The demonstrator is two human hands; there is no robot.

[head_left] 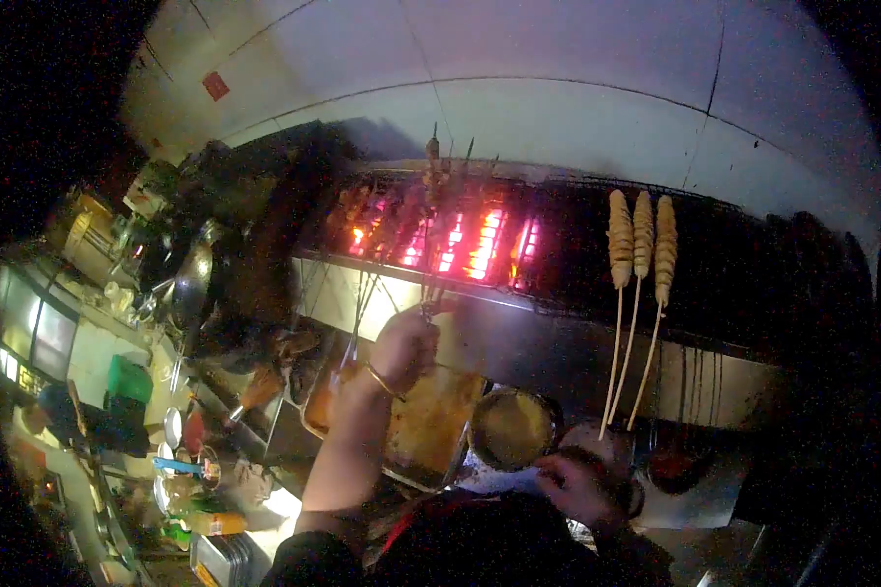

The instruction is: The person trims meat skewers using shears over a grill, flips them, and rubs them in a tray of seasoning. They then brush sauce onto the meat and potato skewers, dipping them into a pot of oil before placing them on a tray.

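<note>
My left hand (408,347) is closed around the lower ends of several metal skewers (427,286), raised over the glowing grill (485,245). Dark pieces of food (433,152) are threaded along their upper ends; smoke and glare blur them. Low in front, my right hand (578,484) is curled beside a round metal pot (512,428), near a small container (597,442). Its fingers are dim, and what they hold, if anything, is hidden. Above that hand, three spiral-cut pale food sticks (642,235) on wooden skewers lie across the dark right part of the grill.
A stained rectangular tray (431,421) sits below the grill's metal front edge (401,274). More skewers (362,303) lie over the coals at left. Further left are a wok (196,269) and a cluttered counter with bottles (215,523). A tiled wall (597,117) stands behind.
</note>
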